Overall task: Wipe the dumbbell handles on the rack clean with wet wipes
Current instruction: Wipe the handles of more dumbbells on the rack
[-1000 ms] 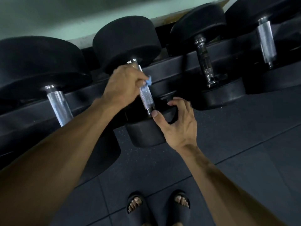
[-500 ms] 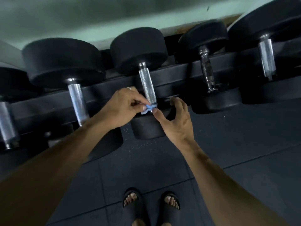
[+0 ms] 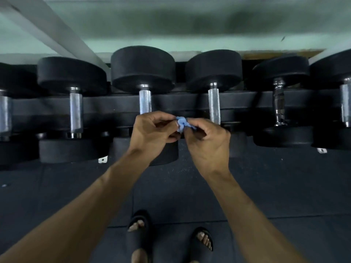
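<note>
Black slides (image 3: 139, 237) on dark rubber floor (image 3: 57, 188).

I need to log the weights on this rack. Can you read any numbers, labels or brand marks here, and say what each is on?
No text can be read.
Small white tag at the foot of the rack, left: too small and blurred to read.
Small white tag at the foot of the rack, right: also unreadable.
Dumbbell heads: no visible numbers or brand.
Blue wet wipe: no print visible.

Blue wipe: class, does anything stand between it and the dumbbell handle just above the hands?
Nothing visible does. Both hands, left hand and right hand, pinch the blue wipe just below the dumbbell handle, with open space between.
</note>
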Available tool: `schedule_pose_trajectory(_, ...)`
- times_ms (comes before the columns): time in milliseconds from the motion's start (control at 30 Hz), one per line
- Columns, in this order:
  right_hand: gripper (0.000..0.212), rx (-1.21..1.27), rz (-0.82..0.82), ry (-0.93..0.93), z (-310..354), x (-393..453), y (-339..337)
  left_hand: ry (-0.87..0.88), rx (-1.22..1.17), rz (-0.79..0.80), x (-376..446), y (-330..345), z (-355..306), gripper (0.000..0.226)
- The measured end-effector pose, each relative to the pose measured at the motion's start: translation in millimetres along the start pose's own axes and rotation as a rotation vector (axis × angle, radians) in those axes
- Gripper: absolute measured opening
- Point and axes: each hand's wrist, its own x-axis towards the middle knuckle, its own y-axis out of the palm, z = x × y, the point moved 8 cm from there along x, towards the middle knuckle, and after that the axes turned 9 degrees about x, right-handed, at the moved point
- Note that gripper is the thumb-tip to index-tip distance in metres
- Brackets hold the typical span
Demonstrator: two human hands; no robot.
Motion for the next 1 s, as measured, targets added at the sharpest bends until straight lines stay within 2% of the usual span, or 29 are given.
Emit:
schedule_pose_trajectory(133, 0.033, 0.077, 0.087, -0.032, 16.0, -4.1, 37.9, -0.056, -0.026, -0.062, 5.9, -36.4, 2.1, 0.004)
schedule_pose_trajectory(233, 0.037, -0.017, 0.082, -0.153, 34.6, -5.3, 60.7, -0.118, -0.066, 0.013, 10.1, -58.8, 4.9, 0.01)
schedule_pose_trajectory(333, 0.028, -0.118, 0.05, -0.266, 49.9, -3.5, 79.8, -0.147, -0.076, 0.131, 14.1, -75.1, 6.9, 0.015)
schedule_pose_trajectory(400, 0.023, -0.128, 0.032, -0.254, 49.8, 0.2, 88.1, -0.129, -0.051, 0.218, 17.6, -83.2, 6.8, 0.016)
schedule_pose_trajectory(500, 0.02, -0.103, 0.032, -0.11, 35.6, 8.4, 92.1, -0.07, 0.024, 0.275, 26.8, -92.4, 9.7, 0.016)
schedule_pose_trajectory(600, 0.015, -0.056, -0.004, 0.071, 13.3, 14.9, 87.5, 0.116, 0.399, 0.13, 37.7, -102.7, 17.1, 0.013)
schedule_pose_trajectory(667, 0.017, 0.01, -0.025, 0.229, -8.9, 18.8, 82.9, 0.179, 0.576, 0.04, 38.6, -101.3, 28.4, 0.011)
schedule_pose_trajectory(733, 0.015, 0.015, -0.024, 0.334, -30.1, 22.2, 80.3, 0.155, 0.644, -0.003, 39.4, -92.3, 49.8, 0.025)
schedule_pose_trajectory(833, 0.014, 0.0, -0.024, 0.389, -56.1, 31.1, 81.3, 0.144, 0.727, -0.113, 35.2, -77.8, 69.1, 0.039)
schedule_pose_trajectory(933, 0.014, 0.017, 0.004, 0.394, -78.8, 50.6, 95.2, 0.232, 0.735, -0.306, 29.7, -79.3, 69.2, 0.046)
schedule_pose_trajectory(1000, 0.013, 0.026, 0.019, 0.376, -89.4, 64.8, 108.3, 0.194, 0.718, -0.317, 31.2, -81.2, 75.8, 0.045)
